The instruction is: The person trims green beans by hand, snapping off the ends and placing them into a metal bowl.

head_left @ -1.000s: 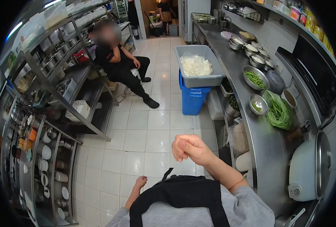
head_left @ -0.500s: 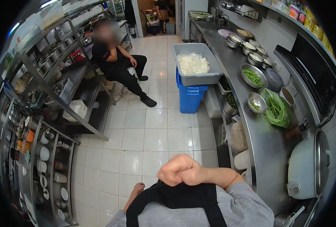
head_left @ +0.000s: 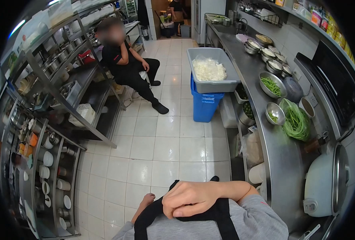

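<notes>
My right hand [head_left: 189,199] is in front of my chest, against the black apron [head_left: 222,208], with its fingers curled together; whether anything is inside them is hidden. Low on the left side of my body, my left hand [head_left: 148,198] hangs over the tiled floor, small and partly seen, its fingers hard to make out. To the right runs a steel counter [head_left: 283,176] with a bowl of green beans [head_left: 272,85], a smaller metal bowl [head_left: 274,113] and a green bag of long beans [head_left: 295,122].
A grey tub [head_left: 215,86] of white pieces sits on a blue bin [head_left: 203,108] ahead. A seated person [head_left: 131,70] is beside the left shelves [head_left: 69,108]; another person [head_left: 176,16] stands in the far doorway. A rice cooker [head_left: 323,184] occupies the near right counter.
My right hand has come down and in from above the floor to my chest, and its fist has turned. My left hand has stayed low at my side.
</notes>
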`<state>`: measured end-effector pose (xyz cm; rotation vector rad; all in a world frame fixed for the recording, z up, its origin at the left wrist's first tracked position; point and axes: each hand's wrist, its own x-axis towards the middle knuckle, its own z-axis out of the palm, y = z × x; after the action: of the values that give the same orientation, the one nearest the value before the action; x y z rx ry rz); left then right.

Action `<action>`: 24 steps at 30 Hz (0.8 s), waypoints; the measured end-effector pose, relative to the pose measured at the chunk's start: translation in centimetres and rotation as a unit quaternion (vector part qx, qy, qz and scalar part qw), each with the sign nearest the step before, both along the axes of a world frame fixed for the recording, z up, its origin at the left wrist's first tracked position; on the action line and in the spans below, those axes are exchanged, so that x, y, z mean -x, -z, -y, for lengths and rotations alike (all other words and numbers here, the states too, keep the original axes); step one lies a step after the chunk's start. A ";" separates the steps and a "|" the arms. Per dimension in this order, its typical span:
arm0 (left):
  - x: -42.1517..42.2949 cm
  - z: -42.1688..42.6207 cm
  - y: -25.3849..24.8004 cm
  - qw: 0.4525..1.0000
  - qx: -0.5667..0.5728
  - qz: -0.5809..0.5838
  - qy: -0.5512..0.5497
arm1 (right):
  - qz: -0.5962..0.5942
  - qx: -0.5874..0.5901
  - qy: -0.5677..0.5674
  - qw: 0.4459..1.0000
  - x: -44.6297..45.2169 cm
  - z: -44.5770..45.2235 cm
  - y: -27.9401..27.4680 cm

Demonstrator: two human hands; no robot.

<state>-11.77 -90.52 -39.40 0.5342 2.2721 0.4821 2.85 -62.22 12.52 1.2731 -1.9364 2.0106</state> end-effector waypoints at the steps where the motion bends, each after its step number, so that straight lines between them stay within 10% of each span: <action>1: 0.1 -0.2 -0.1 1.000 -0.004 0.024 -0.009 | -0.002 0.001 -0.001 1.000 0.1 0.0 0.1; 7: 0.7 0.0 -0.4 1.000 0.013 0.001 -0.006 | -0.034 -0.113 0.002 0.993 0.1 -0.1 0.1; 10: -1.8 -2.5 -12.8 0.997 0.013 -0.013 -0.073 | -0.076 -0.136 0.021 0.988 0.3 0.0 -0.4; 14: -0.3 -0.3 -4.2 0.999 0.027 -0.025 0.004 | 0.017 -0.189 0.013 0.982 0.4 0.0 -1.5; 24: -4.4 2.9 -5.7 0.979 0.021 -0.072 -0.192 | -0.150 0.117 0.033 0.981 2.2 -0.2 -1.5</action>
<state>-7.38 -93.47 -33.70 0.1067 2.5302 0.5961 0.63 -62.03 13.99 1.3420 -1.5387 1.8230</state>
